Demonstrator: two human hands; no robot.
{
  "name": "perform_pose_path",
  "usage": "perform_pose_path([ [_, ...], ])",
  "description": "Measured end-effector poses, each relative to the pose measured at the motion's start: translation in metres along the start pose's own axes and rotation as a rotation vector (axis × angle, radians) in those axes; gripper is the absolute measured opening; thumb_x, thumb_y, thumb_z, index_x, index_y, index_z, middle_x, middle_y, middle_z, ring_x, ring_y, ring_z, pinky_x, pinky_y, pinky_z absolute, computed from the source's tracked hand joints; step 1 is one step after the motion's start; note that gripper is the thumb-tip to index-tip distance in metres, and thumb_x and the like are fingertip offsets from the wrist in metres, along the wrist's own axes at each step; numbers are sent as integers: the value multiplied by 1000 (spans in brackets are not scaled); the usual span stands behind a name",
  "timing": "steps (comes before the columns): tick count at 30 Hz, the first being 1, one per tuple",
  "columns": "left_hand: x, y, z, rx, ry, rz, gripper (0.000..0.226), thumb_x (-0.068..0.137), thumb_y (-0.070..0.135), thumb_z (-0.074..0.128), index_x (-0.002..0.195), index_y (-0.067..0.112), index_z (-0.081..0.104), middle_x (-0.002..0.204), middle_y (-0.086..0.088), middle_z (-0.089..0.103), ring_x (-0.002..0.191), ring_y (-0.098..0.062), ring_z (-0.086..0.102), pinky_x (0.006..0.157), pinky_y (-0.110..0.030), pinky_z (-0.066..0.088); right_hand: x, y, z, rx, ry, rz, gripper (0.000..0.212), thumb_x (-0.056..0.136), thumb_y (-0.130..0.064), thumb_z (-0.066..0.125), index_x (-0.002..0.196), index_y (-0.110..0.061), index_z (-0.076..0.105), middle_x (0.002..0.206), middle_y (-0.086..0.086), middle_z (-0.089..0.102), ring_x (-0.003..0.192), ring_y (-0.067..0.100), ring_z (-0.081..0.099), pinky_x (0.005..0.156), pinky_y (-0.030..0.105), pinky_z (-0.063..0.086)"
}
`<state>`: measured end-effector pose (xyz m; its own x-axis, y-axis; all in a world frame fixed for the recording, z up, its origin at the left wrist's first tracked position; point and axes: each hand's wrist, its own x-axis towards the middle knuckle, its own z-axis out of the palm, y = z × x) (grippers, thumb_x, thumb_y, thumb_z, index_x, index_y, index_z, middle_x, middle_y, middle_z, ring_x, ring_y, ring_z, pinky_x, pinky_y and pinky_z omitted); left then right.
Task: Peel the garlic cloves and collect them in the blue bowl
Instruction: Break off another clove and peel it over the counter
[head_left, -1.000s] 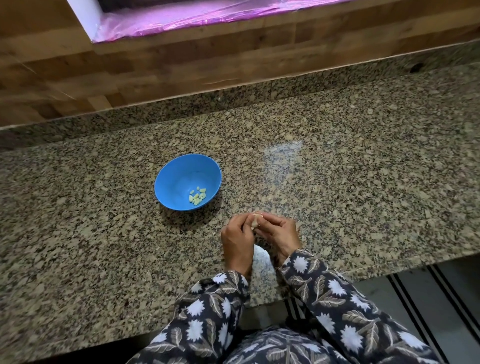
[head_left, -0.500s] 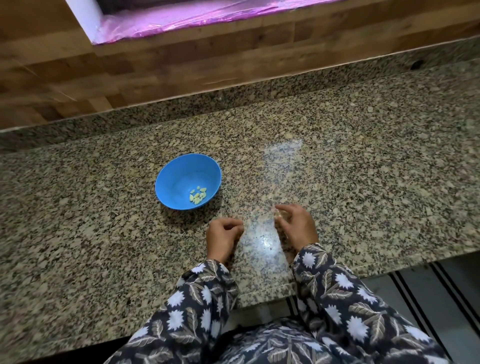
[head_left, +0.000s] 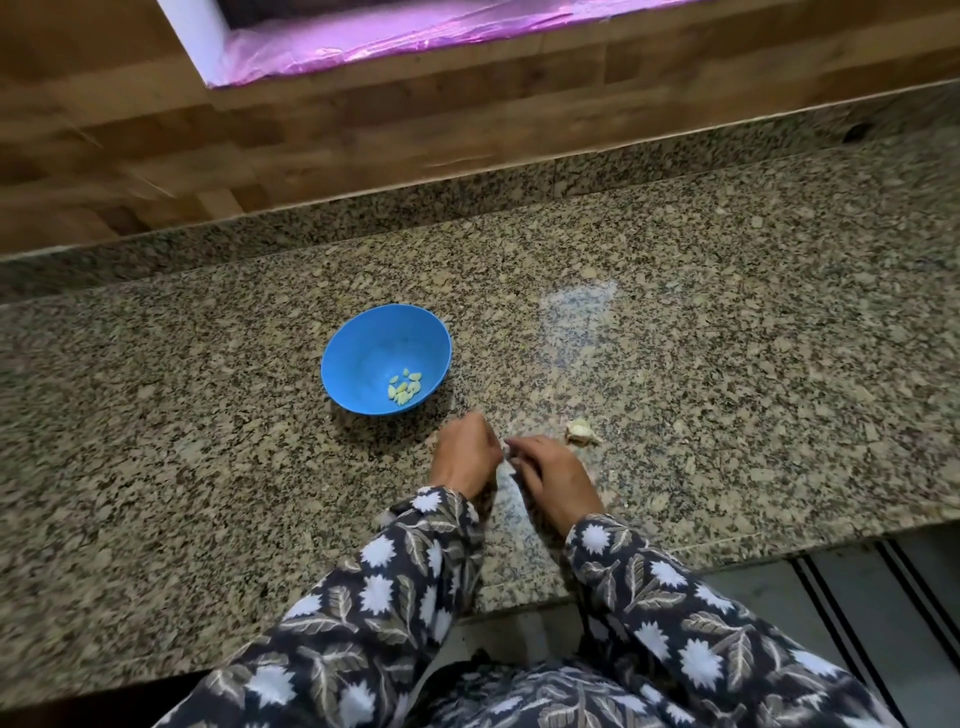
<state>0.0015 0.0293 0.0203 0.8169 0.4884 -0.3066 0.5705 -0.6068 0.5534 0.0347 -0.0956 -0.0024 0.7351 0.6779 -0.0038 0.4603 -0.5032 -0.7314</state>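
Hands seen close together, backs up, over worktop (head_left: 727, 364) near front edge. Left hand (head_left: 464, 457) curled; right hand (head_left: 551, 475) fingers pointed toward it. Grip blurred, cannot be told. Garlic piece (head_left: 581, 431) seen lying just beyond right hand. Peeled cloves (head_left: 405, 387) gathered in blue bowl (head_left: 363, 338).
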Motion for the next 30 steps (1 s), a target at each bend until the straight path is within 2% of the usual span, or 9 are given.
perform_pose_path([
  [4,-9,-9,-9,-667,-127,-116,14,82,-3,66,94,-8,67,83,-13,69,68,-16,67,61,-18,55,13,-1,-7,182,-55,93,29,90,-19,56,118,-14,62,110,3,67,94,9,58,83,14,45],
  [8,-16,-13,-10,-839,-84,-77,6,79,-7,67,82,-1,67,75,-12,67,57,-11,65,59,-20,56,27,1,-14,310,-140,173,20,85,-11,62,103,-9,70,96,7,71,85,13,66,81,23,53],
  [11,-17,-21,-11,-554,26,103,6,80,7,71,80,12,70,78,-3,70,68,-13,66,68,-21,56,31,2,-16,265,-222,150,19,84,-13,64,102,-8,70,91,4,71,74,6,63,70,14,49],
  [13,-21,-27,-12,-243,113,336,6,82,12,71,87,11,73,82,0,71,71,-8,63,71,-6,47,32,2,-19,237,-276,129,19,84,-16,64,101,-10,70,89,3,71,67,-1,57,67,11,47],
  [17,-23,-34,-14,6,207,604,11,82,1,67,93,2,71,86,-8,70,76,-13,62,77,-4,41,33,3,-23,208,-326,47,21,82,-18,66,100,-10,70,91,7,72,68,-2,58,69,12,47],
  [20,-27,-29,-14,-48,225,503,11,88,6,62,94,3,71,86,-8,70,76,-14,61,72,-19,48,32,1,-23,191,-249,25,24,82,-22,66,104,-14,69,91,5,72,73,8,64,73,20,52],
  [23,-30,-21,-13,-116,190,294,14,92,16,59,93,11,72,80,0,67,69,-8,57,56,-10,41,30,-1,-20,-83,-143,-116,26,86,-31,59,106,-19,69,89,-1,72,75,11,65,72,21,51],
  [28,-23,-15,-14,-596,-33,-137,23,91,11,60,70,7,67,50,4,53,44,-5,45,43,-12,34,31,11,-7,-445,151,-526,18,81,-31,58,74,-23,72,59,-7,67,47,9,56,40,22,49],
  [30,-24,-16,-15,-703,-45,-127,20,90,8,60,72,6,68,51,1,54,44,-7,46,43,-14,37,30,11,-2,-455,194,-488,19,83,-29,56,74,-22,71,60,-7,65,49,8,54,43,23,50],
])
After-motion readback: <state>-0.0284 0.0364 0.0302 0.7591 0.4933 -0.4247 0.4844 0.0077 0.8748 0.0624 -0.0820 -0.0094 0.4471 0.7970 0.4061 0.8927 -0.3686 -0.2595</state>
